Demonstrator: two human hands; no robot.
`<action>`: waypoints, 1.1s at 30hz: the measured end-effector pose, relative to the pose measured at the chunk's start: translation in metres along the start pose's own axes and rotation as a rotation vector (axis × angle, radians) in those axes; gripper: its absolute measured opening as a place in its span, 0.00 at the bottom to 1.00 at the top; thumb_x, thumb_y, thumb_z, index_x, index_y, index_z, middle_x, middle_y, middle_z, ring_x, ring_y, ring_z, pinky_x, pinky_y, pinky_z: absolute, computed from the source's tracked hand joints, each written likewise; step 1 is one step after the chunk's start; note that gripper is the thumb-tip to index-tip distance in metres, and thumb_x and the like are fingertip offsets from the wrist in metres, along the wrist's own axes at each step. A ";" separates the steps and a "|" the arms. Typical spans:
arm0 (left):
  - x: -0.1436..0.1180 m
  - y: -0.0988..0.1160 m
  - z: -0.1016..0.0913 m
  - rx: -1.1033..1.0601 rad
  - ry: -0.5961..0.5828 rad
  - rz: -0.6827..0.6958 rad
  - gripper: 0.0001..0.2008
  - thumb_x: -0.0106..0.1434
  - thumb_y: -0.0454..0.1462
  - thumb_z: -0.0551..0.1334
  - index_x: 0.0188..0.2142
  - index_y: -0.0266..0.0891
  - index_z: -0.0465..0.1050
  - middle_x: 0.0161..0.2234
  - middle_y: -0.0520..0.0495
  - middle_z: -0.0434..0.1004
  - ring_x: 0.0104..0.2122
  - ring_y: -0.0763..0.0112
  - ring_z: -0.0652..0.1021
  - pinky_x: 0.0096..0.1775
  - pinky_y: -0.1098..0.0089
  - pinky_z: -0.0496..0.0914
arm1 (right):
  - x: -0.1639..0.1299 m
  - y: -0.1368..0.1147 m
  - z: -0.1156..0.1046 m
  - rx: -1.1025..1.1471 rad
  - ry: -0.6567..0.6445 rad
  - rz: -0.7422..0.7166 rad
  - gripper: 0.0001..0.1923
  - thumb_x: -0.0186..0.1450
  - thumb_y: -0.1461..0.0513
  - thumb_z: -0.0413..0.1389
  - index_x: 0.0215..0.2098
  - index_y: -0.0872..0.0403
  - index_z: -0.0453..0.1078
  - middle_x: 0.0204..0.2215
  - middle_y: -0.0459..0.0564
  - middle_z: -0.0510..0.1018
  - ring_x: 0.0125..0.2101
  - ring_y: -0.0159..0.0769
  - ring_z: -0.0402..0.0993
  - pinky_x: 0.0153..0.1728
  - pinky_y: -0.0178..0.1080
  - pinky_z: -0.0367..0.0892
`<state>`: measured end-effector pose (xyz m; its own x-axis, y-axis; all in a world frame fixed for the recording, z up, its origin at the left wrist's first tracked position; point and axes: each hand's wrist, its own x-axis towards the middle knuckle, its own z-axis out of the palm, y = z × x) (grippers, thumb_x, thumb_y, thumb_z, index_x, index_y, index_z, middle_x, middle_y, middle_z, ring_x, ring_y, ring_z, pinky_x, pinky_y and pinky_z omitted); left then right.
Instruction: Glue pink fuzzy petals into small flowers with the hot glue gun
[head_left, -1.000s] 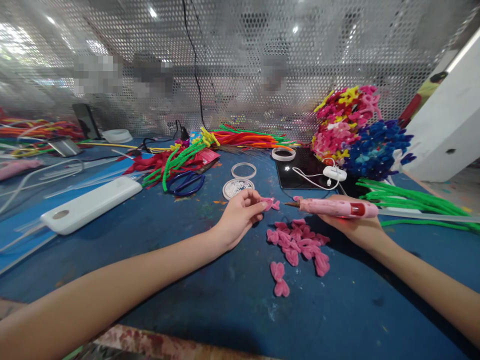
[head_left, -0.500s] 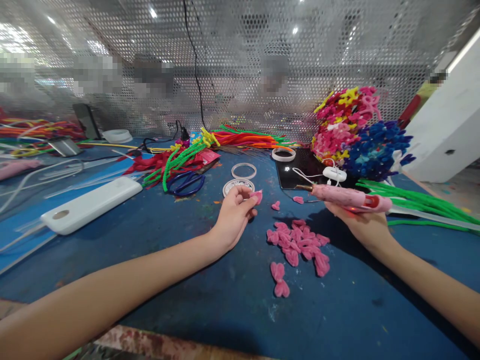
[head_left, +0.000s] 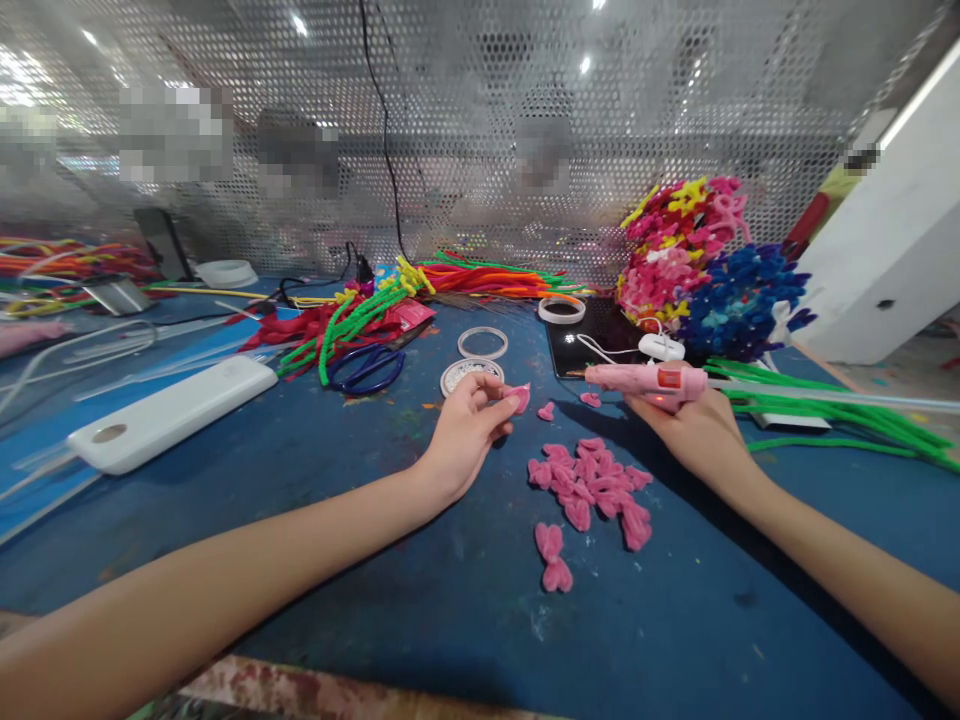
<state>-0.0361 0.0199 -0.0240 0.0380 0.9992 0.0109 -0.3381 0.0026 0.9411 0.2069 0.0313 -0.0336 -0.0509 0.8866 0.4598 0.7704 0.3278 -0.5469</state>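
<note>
A pink petal point(head_left: 517, 397) sat pinched in the left hand's point(head_left: 465, 430) fingertips, raised off the table point(head_left: 375, 520) toward the glue gun point(head_left: 645, 379) gripped level in the right hand point(head_left: 694, 430), above the petal pile point(head_left: 592, 485).

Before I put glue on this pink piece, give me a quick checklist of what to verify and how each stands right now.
1. Pink piece pinched in left hand: ok.
2. Glue gun in right hand grip: ok.
3. Nozzle aimed toward the piece: ok.
4. Nozzle touching the piece: not ok, a gap remains.
5. Pile of pink pieces out of the nozzle's path: ok.
6. Glue hot and flowing: cannot tell.
</note>
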 end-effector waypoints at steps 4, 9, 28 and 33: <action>-0.001 0.001 0.001 0.022 -0.007 0.001 0.16 0.49 0.32 0.68 0.33 0.39 0.62 0.28 0.56 0.68 0.27 0.79 0.71 0.26 0.77 0.63 | 0.005 0.000 0.004 -0.139 -0.064 0.052 0.16 0.61 0.51 0.52 0.37 0.52 0.73 0.33 0.52 0.79 0.34 0.46 0.75 0.32 0.44 0.69; -0.002 0.001 0.001 0.047 -0.019 0.012 0.18 0.49 0.31 0.68 0.35 0.40 0.61 0.30 0.56 0.70 0.26 0.79 0.72 0.26 0.77 0.64 | 0.006 -0.003 0.008 -0.151 -0.073 0.089 0.18 0.59 0.49 0.53 0.37 0.53 0.71 0.31 0.50 0.76 0.30 0.42 0.74 0.27 0.40 0.67; -0.003 0.004 0.000 0.045 -0.055 -0.046 0.23 0.44 0.31 0.71 0.34 0.39 0.59 0.26 0.57 0.74 0.25 0.78 0.75 0.26 0.78 0.70 | -0.002 -0.005 0.001 -0.078 -0.024 0.197 0.22 0.55 0.48 0.57 0.40 0.53 0.61 0.35 0.52 0.73 0.34 0.43 0.71 0.33 0.42 0.65; -0.003 0.005 0.000 0.027 -0.063 -0.055 0.22 0.46 0.31 0.71 0.35 0.39 0.60 0.27 0.56 0.74 0.26 0.78 0.74 0.25 0.78 0.69 | -0.004 0.000 -0.001 -0.027 0.041 0.149 0.18 0.57 0.48 0.56 0.30 0.51 0.58 0.29 0.48 0.70 0.29 0.38 0.68 0.29 0.39 0.63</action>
<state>-0.0378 0.0167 -0.0197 0.1153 0.9931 -0.0205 -0.3081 0.0554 0.9497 0.2077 0.0274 -0.0342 0.0908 0.9102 0.4041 0.7846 0.1845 -0.5920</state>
